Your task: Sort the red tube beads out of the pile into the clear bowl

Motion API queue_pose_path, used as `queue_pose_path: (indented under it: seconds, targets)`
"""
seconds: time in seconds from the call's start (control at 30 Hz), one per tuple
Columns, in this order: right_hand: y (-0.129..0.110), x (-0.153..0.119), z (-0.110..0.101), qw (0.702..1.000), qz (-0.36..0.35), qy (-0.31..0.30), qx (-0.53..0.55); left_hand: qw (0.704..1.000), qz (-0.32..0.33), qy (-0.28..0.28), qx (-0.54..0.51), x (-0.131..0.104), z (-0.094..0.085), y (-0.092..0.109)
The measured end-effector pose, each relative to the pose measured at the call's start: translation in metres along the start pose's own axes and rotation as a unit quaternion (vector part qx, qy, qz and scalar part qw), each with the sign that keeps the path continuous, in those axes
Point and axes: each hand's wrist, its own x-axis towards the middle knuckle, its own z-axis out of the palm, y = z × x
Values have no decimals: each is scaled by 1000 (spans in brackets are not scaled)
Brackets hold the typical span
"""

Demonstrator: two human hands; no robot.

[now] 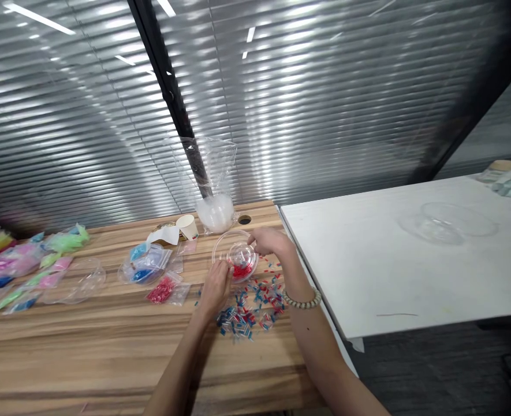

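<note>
Clear round bowl (226,245), red pieces (241,271) inside, blue and red bits (240,318) scattered near it.

- My left forearm (179,364), bare, comes up from six o'clock in my view and slants toward one o'clock.
- My left wrist (203,312) is nearly straight, in line with the forearm.
- My left hand (217,287) has its back turned up, the fingers curled in a grip.
- My right forearm (316,341), also bare, enters from about five o'clock and slants toward eleven.
- My right wrist (284,249) bends inward, so the hand points toward nine o'clock.
- My right hand (267,240) has its fingers bent downward.
- It sits at two o'clock from my left, near but apart.
</note>
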Motion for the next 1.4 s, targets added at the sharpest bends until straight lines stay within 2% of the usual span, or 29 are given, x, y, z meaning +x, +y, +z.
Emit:
queue_pose_path:
  seconds: [0.47, 1.4]
  targets:
    - [-2, 1, -1, 1000, -6, -16, 6, 999, 19, -31, 19, -1, 3, -1]
    - [-8, 2, -2, 999, 0, -40, 3, 999, 23, -35, 16, -1, 3, -4]
